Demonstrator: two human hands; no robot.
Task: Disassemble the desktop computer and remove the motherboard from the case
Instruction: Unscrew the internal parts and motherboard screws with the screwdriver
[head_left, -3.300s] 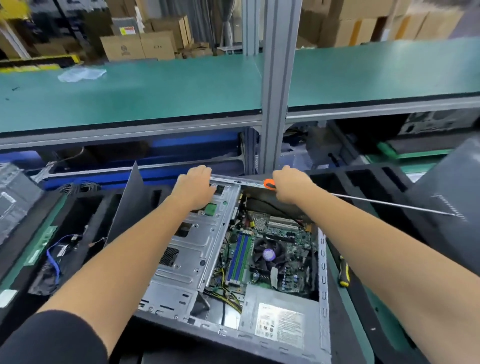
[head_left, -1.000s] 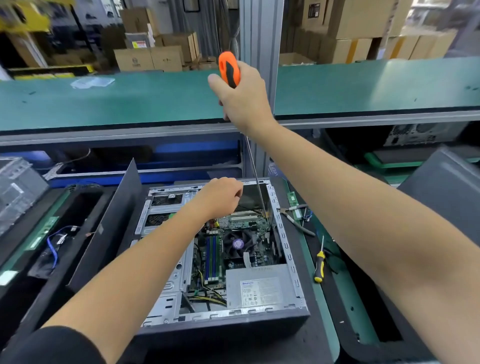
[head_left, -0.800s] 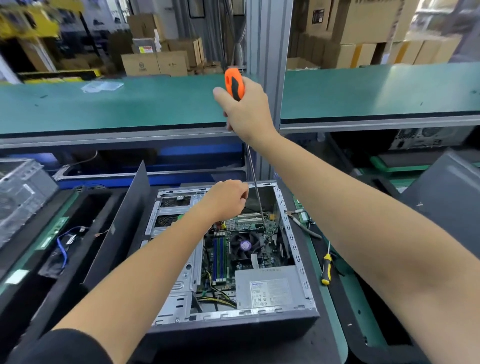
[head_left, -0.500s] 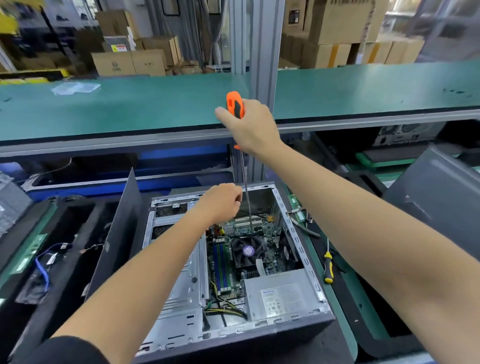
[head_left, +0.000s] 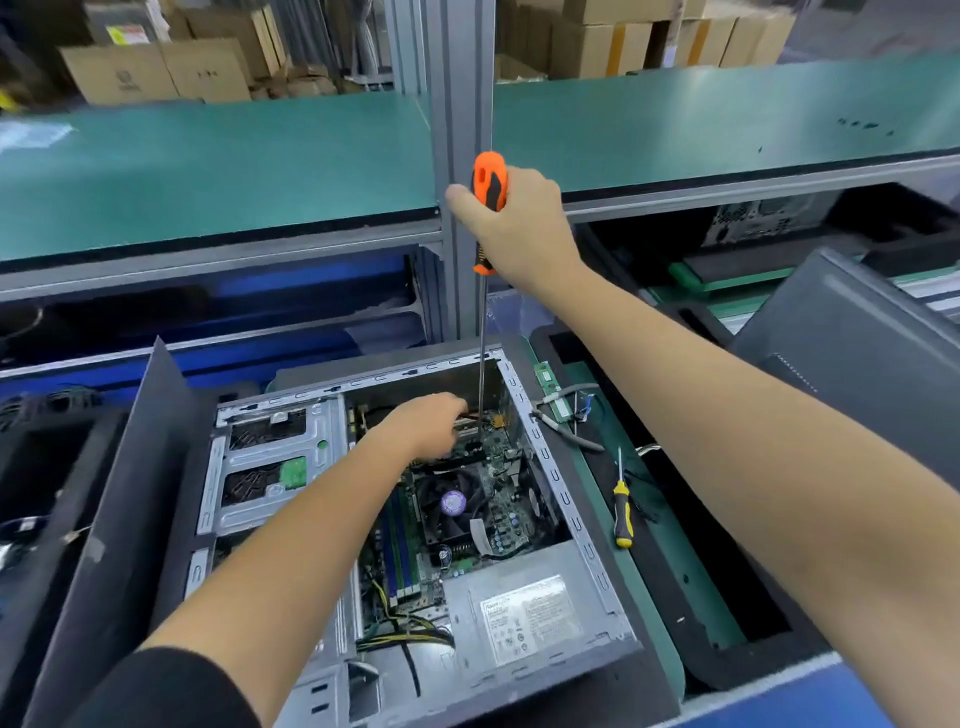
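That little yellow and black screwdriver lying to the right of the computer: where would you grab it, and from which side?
Grip the small screwdriver by its yellow and black handle, the thick end nearer the camera; the thin shaft points away. It lies flat on the green mat beside the case, with loose cables near its right, so coming from above, fingers closing across the handle, looks easiest.

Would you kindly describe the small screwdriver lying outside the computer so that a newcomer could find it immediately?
Start at the open computer case in the middle of the bench and look just past its right wall, onto the dark mat there. The small screwdriver lies there untouched. Its short yellow-and-black handle sets it apart from the long orange-handled screwdriver gripped by the right hand.
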